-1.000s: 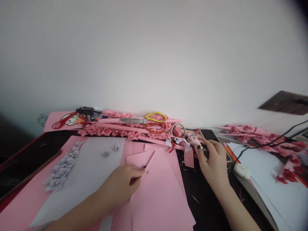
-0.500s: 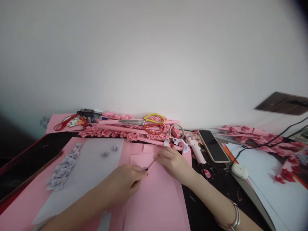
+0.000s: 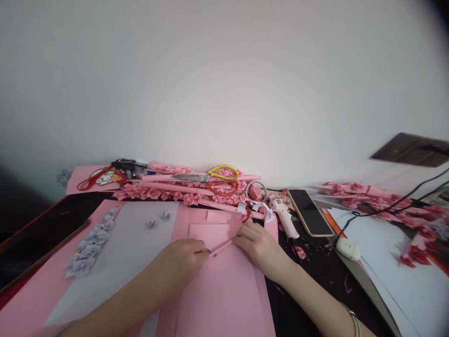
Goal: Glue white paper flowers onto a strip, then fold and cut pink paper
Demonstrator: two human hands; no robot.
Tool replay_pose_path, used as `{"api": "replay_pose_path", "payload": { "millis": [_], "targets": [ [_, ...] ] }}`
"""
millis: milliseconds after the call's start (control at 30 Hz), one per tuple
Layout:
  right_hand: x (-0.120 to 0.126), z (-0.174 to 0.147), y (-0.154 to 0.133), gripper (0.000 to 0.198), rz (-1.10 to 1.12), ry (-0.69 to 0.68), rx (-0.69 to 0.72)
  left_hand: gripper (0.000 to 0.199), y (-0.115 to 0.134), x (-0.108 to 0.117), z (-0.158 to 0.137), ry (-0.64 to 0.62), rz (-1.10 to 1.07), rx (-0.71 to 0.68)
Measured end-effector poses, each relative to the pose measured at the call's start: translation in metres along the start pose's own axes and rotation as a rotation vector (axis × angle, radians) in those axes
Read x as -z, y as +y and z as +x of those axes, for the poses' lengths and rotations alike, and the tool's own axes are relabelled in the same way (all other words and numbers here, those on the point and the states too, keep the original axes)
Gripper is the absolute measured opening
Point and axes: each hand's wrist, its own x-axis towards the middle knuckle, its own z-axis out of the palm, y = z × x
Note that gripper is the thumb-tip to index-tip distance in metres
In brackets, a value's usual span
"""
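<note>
A thin pink rolled-paper stick (image 3: pixel 220 246) stretches between my two hands, over a large pink paper sheet (image 3: pixel 228 295). Its left end is pinched by my left hand (image 3: pixel 189 258), with something dark at the fingertips that I cannot make out. The fingers of my right hand (image 3: pixel 257 244) are closed on the other end, farther back and to the right. Beneath the stick lies a smaller pink paper piece (image 3: pixel 208 231). Left of my hands, small lilac paper flowers (image 3: pixel 152 223) rest on a white sheet (image 3: pixel 133 252), and a dense row of lilac flowers (image 3: pixel 89 248) runs along its left edge.
Along the wall lie scissors (image 3: pixel 210 178) on pink paper-flower stems (image 3: pixel 157 192), beside a tape roll (image 3: pixel 256 191). To the right are a hot glue gun (image 3: pixel 286 220), a phone (image 3: pixel 310 213), a white earbud case (image 3: pixel 348 249), cables and white sheets (image 3: pixel 386 262).
My right hand has shifted slightly right and toward me, and my left hand slightly left. More of the pink stick shows between them.
</note>
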Motion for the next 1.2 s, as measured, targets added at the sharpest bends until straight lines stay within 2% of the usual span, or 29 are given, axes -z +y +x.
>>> {"api": "replay_pose_path", "payload": {
  "millis": [133, 300, 500, 700, 900, 1033, 1200],
  "targets": [
    [0.005, -0.001, -0.008, 0.023, -0.051, -0.062, -0.025, 0.028, 0.006, -0.001, 0.0, -0.05, 0.098, 0.029],
    [0.009, -0.003, -0.019, 0.019, -0.12, -0.155, -0.098, 0.02, 0.012, 0.004, -0.004, -0.029, 0.013, 0.06],
    [0.006, -0.002, -0.031, 0.018, -0.13, -0.175, -0.14, 0.016, 0.016, 0.004, -0.002, -0.017, -0.01, 0.074],
    [0.005, 0.002, -0.043, 0.025, -0.041, -0.179, -0.06, 0.016, 0.013, 0.003, 0.0, -0.007, -0.027, 0.078],
    [0.008, -0.001, -0.037, 0.028, -0.048, -0.173, -0.138, 0.018, 0.012, 0.006, -0.007, -0.015, -0.008, 0.074],
    [0.008, 0.0, -0.043, 0.028, -0.044, -0.194, -0.182, 0.018, 0.017, -0.001, -0.006, -0.016, 0.009, 0.102],
    [0.003, 0.003, -0.053, 0.026, 0.003, -0.214, -0.143, 0.02, 0.023, -0.011, -0.001, 0.033, 0.019, 0.119]
  ]
}}
